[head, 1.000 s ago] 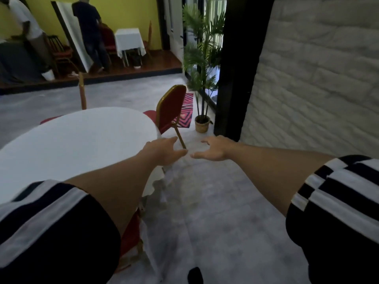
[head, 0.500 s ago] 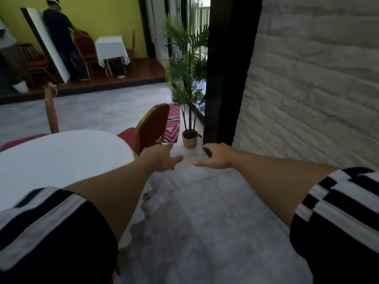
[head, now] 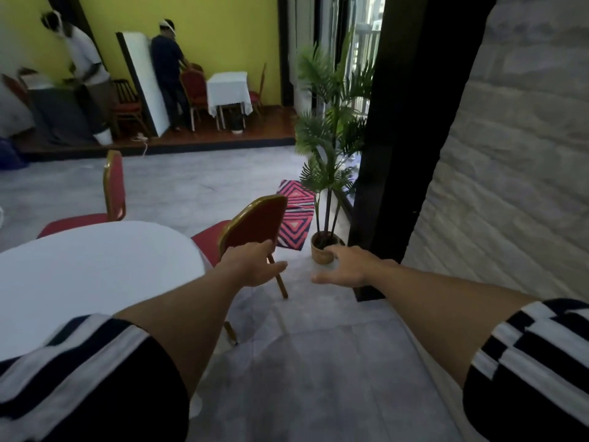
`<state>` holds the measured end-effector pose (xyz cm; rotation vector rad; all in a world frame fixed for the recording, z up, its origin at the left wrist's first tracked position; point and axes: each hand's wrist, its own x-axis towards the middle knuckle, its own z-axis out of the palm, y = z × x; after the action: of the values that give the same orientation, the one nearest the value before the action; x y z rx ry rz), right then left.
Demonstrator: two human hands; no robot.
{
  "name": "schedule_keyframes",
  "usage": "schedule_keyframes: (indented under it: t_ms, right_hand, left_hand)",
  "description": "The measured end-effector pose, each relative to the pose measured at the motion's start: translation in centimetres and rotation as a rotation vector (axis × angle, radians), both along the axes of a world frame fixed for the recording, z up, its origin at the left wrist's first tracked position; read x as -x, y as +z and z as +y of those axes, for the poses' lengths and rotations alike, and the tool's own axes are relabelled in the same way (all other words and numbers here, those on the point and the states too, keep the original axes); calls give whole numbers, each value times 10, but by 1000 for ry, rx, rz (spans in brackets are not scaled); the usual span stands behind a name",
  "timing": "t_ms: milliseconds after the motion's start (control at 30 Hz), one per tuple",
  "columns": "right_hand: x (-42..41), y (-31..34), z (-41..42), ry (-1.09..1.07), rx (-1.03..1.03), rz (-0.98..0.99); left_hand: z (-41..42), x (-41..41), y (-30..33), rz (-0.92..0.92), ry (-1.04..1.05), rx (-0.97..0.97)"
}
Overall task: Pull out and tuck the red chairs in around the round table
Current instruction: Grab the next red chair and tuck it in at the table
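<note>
A round table [head: 79,275] under a white cloth fills the left. A red chair with a gold frame [head: 255,223] stands at its right side, seat partly under the cloth, back towards me. A second red chair [head: 113,186] stands at the table's far side. Both my arms are stretched forward. My left hand [head: 255,264] is open, just in front of the near chair's back, apart from it as far as I can tell. My right hand [head: 345,266] is open too, to the right of the chair over the floor, holding nothing.
A potted palm [head: 325,148] and a patterned mat [head: 294,215] lie just beyond the chair. A black pillar [head: 404,138] and a stone wall [head: 510,186] close the right side. Two people stand on a raised wooden floor at the back with a small table [head: 228,90].
The view has moved forward and turned left, bringing the near chair closer and more of the back room into sight. Both hands stay open and have come nearer the chair back.
</note>
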<state>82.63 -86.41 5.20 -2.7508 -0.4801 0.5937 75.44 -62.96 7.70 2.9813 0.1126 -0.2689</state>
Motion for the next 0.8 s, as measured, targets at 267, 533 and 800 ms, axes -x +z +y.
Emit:
schedule_keyframes:
  t_ms: [267,533,800]
  right_hand:
    - [-117,4,13,150,10,-20]
    - [-244,-8,71,209,10,-22]
    - [-348,-16,141,255,-36,27]
  left_hand:
    - [2,-102,-8,-12,141,84]
    - [54,-224,-36,-11,193,173]
    - [123,-308,-67,21,173,171]
